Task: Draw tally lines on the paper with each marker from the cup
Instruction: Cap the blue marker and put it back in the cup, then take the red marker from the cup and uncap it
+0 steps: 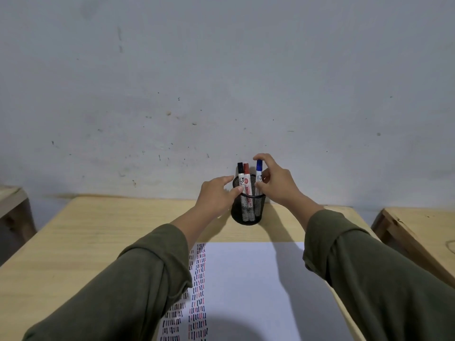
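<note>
A black mesh cup (247, 212) stands at the far middle of the wooden table (103, 232). Three markers stand upright in it: a black-capped one (240, 172), a red-capped one (246, 173) and a blue-capped one (259, 172). My left hand (216, 193) rests against the cup's left rim, thumb and fingers on the mesh. My right hand (277, 183) curls around the blue marker, forefinger over its cap and thumb by its barrel. A white paper (251, 286) lies nearer to me, with columns of short black, red and blue tally lines (198, 291) down its left side.
A grey wall rises right behind the cup. A second wooden table (418, 232) stands to the right and a wooden piece (12, 205) to the left. My green sleeves cover part of the paper's left and right edges.
</note>
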